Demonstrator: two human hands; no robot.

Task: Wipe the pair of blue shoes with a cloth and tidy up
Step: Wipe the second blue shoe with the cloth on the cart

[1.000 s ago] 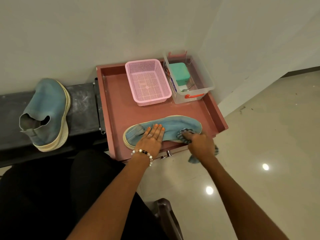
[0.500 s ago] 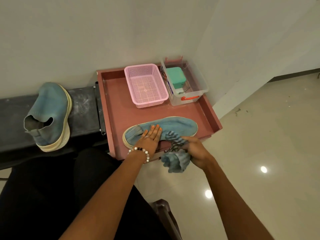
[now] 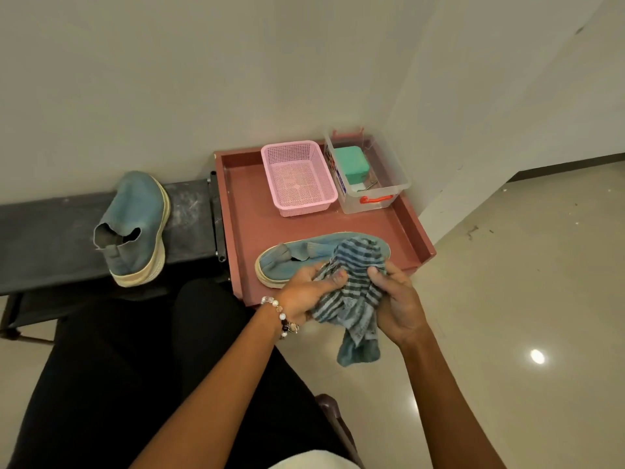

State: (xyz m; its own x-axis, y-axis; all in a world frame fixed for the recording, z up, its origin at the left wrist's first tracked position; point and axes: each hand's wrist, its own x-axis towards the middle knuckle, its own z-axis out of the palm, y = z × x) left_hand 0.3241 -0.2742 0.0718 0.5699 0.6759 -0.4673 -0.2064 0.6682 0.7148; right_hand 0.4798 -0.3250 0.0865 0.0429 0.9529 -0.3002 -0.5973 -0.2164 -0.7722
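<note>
Cloth [image 3: 351,296]: striped, bunched between both my hands at lower centre of the frame; its top drapes over the toe end of the near shoe, its tail hangs below my hands.
Left hand [image 3: 304,292]: fingers [image 3: 333,277] curled shut on the cloth's left side.
Right hand [image 3: 397,299]: fingers clamped on the cloth's right side.
Near shoe [image 3: 297,258]: on the red tray [image 3: 247,214], just above my hands; long axis runs left to right, heel left, toe right. Neither hand is on it; the left hand lies nearer the heel, the right nearer the toe.
Key relation: I judge the next wipe goes straight up-frame from the hands; nothing stands between.
Second shoe [image 3: 135,228]: on the dark desk [image 3: 44,231], centre left, well apart, toe pointing up-frame; left hand is nearer.
Pink basket [image 3: 297,177]: back of tray, empty as far as I can see.
Clear box [image 3: 368,174]: right of the basket, green item inside.
Obstruction: none on the near shoe; basket and box sit well behind it.
</note>
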